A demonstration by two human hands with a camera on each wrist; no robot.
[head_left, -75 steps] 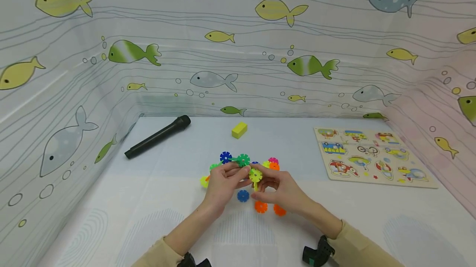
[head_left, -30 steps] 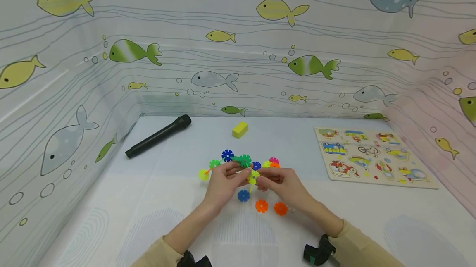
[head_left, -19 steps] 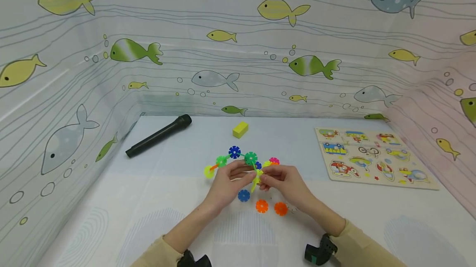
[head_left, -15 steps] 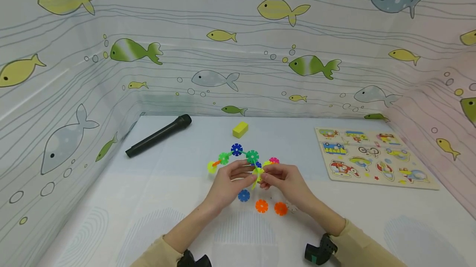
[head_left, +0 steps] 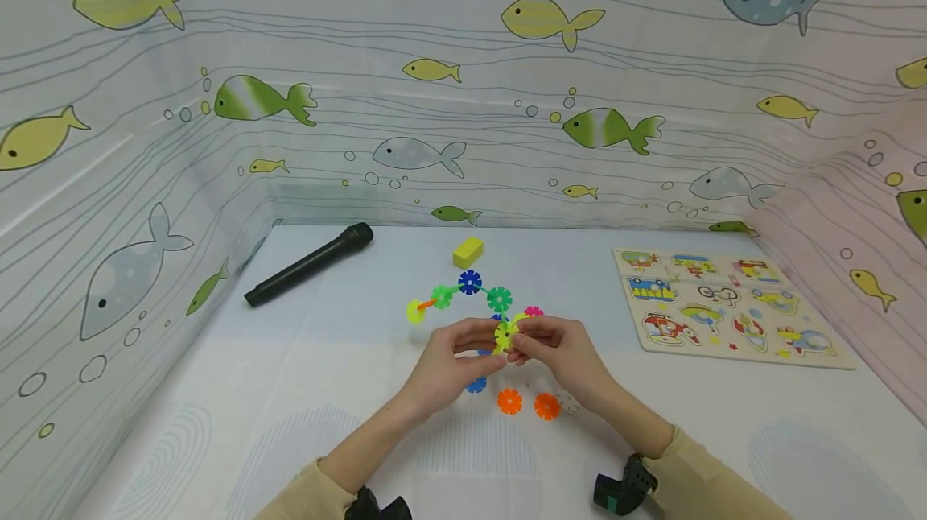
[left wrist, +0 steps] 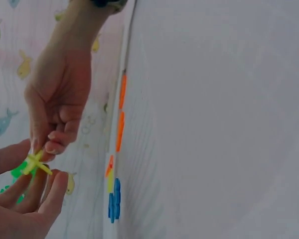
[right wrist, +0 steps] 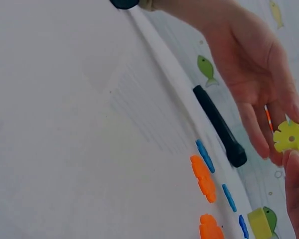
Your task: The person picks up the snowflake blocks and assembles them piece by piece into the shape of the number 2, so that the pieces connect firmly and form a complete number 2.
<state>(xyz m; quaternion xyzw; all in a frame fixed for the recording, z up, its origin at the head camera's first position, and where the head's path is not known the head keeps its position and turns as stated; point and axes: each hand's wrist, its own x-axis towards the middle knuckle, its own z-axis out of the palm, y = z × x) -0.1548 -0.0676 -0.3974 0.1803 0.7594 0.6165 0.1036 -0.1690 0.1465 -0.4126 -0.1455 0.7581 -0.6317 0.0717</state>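
Both hands meet at mid-table around a linked chain of toothed plastic snowflake discs. My right hand (head_left: 561, 347) pinches the yellow snowflake disc (head_left: 505, 336) at the chain's near end. Curled around the same end, my left hand (head_left: 449, 363) has its thumb tip at the disc's lower edge and its fingers behind. Seen edge-on in the left wrist view, yellow discs (left wrist: 37, 164) cross each other. Beyond the hands the chain arches through a green disc (head_left: 499, 299), a dark blue disc (head_left: 470, 282), another green and an orange one to a yellow disc (head_left: 416, 311).
Loose orange discs (head_left: 510, 402) and a blue disc (head_left: 476, 385) lie near the hands. More discs, one pink (head_left: 533, 312), show partly behind the right hand. Farther off are a yellow block (head_left: 467, 253), a black microphone (head_left: 310, 265) and a wooden puzzle board (head_left: 731, 307).
The chain's far part has swung up and away from the body. The left thumb has slid lower on the yellow disc; the right hand keeps its pinch, having shifted slightly.
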